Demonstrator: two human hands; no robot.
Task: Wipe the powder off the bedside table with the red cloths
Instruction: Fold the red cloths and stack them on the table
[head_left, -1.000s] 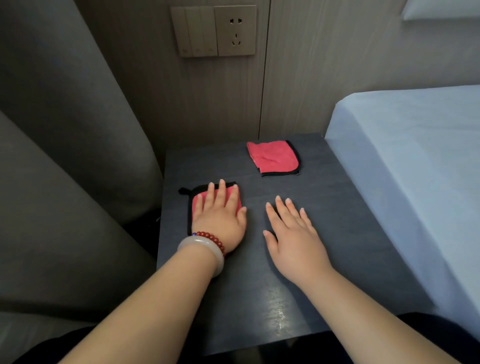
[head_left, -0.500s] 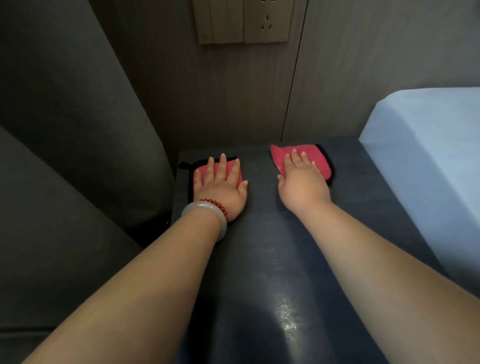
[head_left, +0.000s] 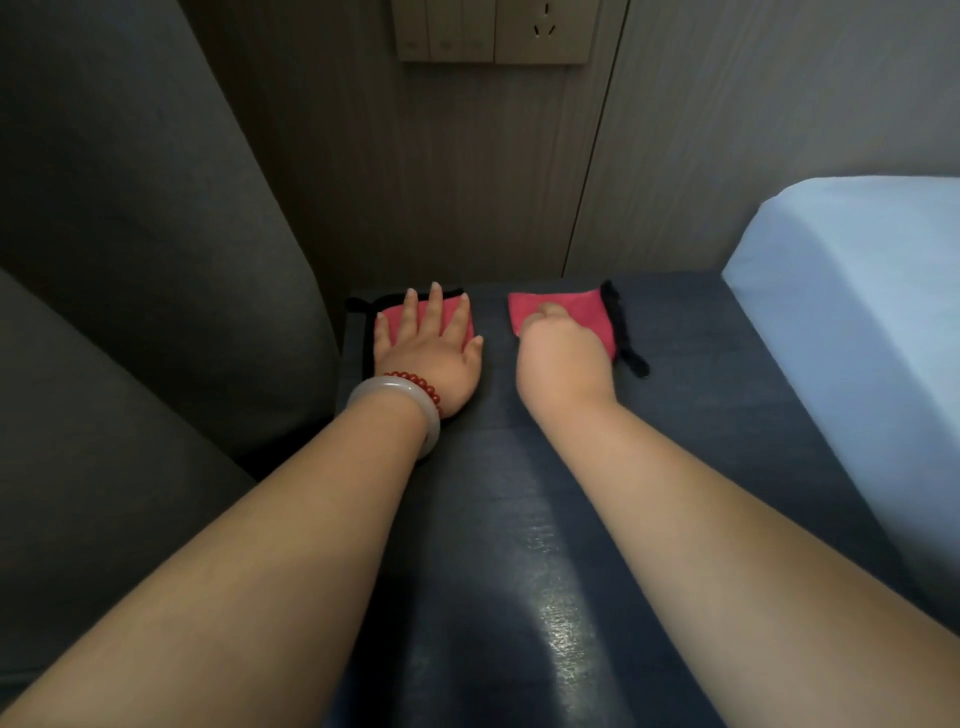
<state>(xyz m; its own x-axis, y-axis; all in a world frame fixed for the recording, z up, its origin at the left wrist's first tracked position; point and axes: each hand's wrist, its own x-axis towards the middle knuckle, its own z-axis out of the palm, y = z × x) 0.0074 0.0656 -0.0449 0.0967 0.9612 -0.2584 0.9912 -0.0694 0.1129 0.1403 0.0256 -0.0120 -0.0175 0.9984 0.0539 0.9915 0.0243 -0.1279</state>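
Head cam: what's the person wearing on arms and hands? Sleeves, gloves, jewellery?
No sleeves or gloves anywhere in view. The left hand has two things at its wrist: a smooth, pale bangle and a bracelet of small red beads. The right hand and its wrist wear nothing.

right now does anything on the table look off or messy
Nothing spilled or damaged. The right cloth sits askew under the right hand, its black loop trailing toward the bed. No powder shows on the table.
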